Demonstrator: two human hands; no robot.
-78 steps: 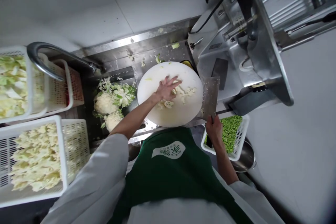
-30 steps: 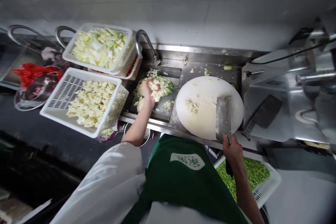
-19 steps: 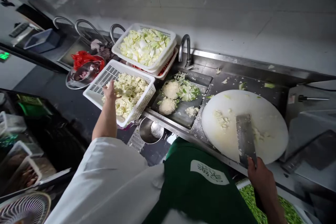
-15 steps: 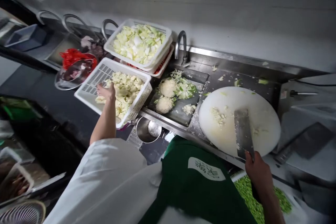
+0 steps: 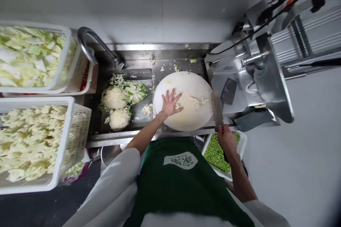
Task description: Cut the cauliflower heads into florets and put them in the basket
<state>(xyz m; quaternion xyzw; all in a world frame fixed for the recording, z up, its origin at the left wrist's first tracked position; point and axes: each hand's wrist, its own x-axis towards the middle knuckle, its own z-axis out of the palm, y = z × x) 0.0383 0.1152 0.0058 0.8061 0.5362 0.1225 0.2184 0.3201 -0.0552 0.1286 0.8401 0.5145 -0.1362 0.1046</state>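
Observation:
My left hand (image 5: 170,105) lies over the left part of the round white cutting board (image 5: 183,120), its fingers spread. Beside its thumb are small cauliflower bits (image 5: 178,105), and more crumbs (image 5: 198,103) are scattered over the board's right half. The handle of a cleaver (image 5: 217,108) is in my right hand (image 5: 227,140), fingers wrapped round it. Its broad blade stands at the board's right edge, pointing away from me. Left of the board, two cauliflower heads, one nearer (image 5: 119,118) and one farther (image 5: 114,98), sit in the sink (image 5: 138,122) beside green leaves (image 5: 135,92).
A white basket of cauliflower florets (image 5: 69,120) stands at the left. Behind it, stacked baskets (image 5: 60,74) hold chopped cabbage on top. A faucet (image 5: 92,40) arches over the sink. A slicing machine (image 5: 274,78) is at the right; a basket of chopped greens (image 5: 217,152) sits below the counter.
My left hand has left the floret basket and come right onto the cutting board. The cleaver has shifted from the board's middle to its right edge. My view has turned right.

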